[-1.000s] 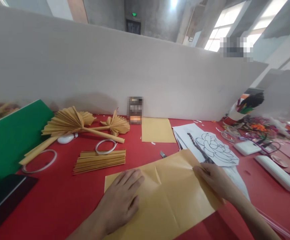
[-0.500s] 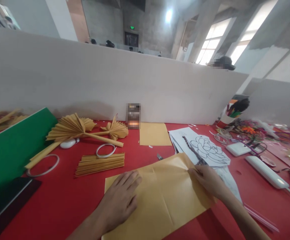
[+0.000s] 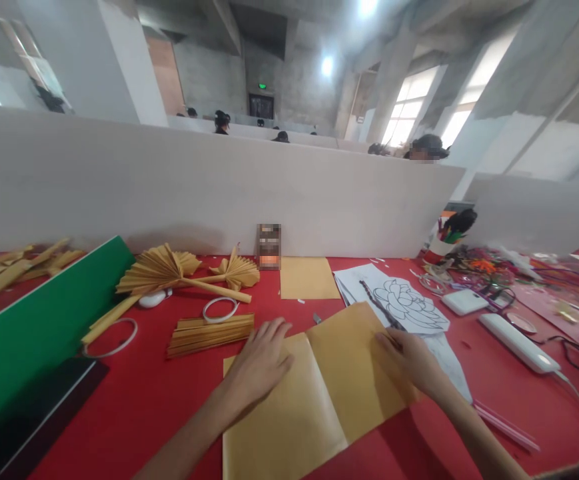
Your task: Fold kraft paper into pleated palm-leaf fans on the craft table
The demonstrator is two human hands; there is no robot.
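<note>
A sheet of brown kraft paper [image 3: 289, 407] lies in front of me, with a crease down its middle and its right half lifted. My left hand [image 3: 262, 357] rests on the upper left part of the sheet, fingers stretched out. At the right edge, my right hand [image 3: 409, 353] pinches the paper between thumb and fingers. Just beyond the sheet, a small cutter knife [image 3: 317, 319] shows its grey end; the paper hides the rest. A pleated paper bundle [image 3: 209, 335] lies left of my left hand, with a white ring [image 3: 220, 310] touching its far edge.
Pleated paper fans [image 3: 152, 270] on rolled stems lie at the back left, beside a green board [image 3: 54, 347]. Line-drawn flower sheets [image 3: 412, 307], a white power strip [image 3: 519, 343] and a cup of pens [image 3: 439, 247] stand or lie right. A white partition [image 3: 194, 187] closes the back.
My left hand has moved slightly up and right over the paper. The crease has sharpened and the right half has risen in my right hand's pinch. The camera view has tilted upward.
</note>
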